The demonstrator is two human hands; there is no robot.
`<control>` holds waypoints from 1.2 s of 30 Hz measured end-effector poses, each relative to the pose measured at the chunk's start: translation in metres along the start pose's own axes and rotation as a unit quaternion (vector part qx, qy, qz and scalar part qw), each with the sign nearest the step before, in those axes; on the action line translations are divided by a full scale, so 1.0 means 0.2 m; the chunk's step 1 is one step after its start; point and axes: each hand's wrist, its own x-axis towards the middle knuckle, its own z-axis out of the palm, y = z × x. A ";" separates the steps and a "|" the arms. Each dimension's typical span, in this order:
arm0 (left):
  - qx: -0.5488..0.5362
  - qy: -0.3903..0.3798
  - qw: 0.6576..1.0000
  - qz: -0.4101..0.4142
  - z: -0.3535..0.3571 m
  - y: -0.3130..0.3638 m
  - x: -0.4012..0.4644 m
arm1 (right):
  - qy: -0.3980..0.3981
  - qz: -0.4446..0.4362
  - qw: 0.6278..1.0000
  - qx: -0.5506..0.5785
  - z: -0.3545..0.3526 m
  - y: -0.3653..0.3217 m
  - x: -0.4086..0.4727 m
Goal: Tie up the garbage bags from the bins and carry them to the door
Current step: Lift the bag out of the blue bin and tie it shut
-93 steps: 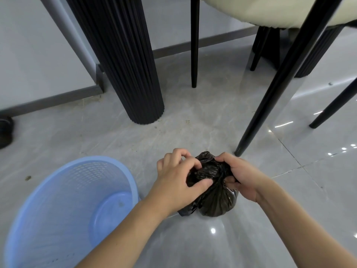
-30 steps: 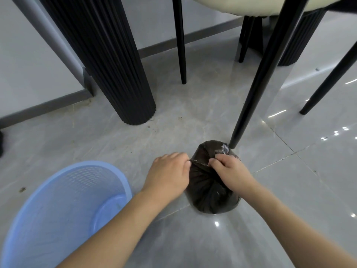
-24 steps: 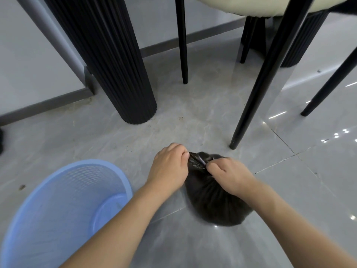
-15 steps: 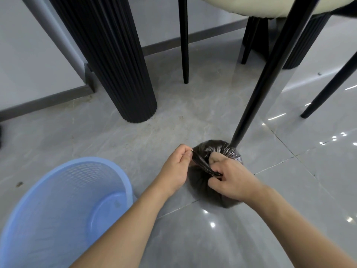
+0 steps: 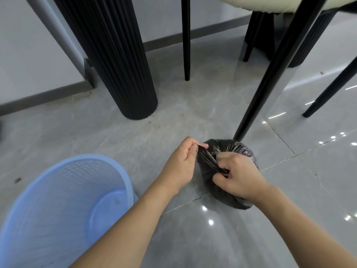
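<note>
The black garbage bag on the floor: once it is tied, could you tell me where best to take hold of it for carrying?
Probably by the twisted neck at the top of the garbage bag, coming from above: the body is round and slack, while the gathered strands offer a narrow handle.

The hands cover much of the bag [image 5: 239,149], hiding the knot area. The bin [image 5: 63,200] is cut off by the left and bottom edges. The chair [image 5: 274,78] shows only its legs and seat underside; the pillar [image 5: 116,64] runs off the top.
</note>
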 end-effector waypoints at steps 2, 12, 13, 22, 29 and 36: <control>0.015 0.001 1.000 -0.019 0.01 -0.02 0.00 | -0.010 0.003 1.000 0.011 0.00 0.00 0.00; 0.028 0.025 0.995 -0.088 0.05 -0.10 -0.04 | 0.074 0.016 0.993 -0.088 0.05 0.00 -0.04; 0.020 0.027 0.995 -0.098 0.05 -0.11 -0.04 | 0.073 0.017 0.993 -0.093 0.05 0.00 -0.05; -0.030 0.060 0.994 -0.080 0.04 -0.10 -0.04 | 0.058 -0.033 0.989 -0.135 0.07 0.04 -0.05; -0.033 0.066 0.991 -0.112 0.06 -0.10 -0.02 | 0.093 -0.086 0.986 -0.107 0.04 0.04 -0.07; -0.016 0.099 0.986 -0.137 0.04 -0.05 -0.04 | 0.073 -0.056 0.991 -0.094 0.01 0.03 -0.05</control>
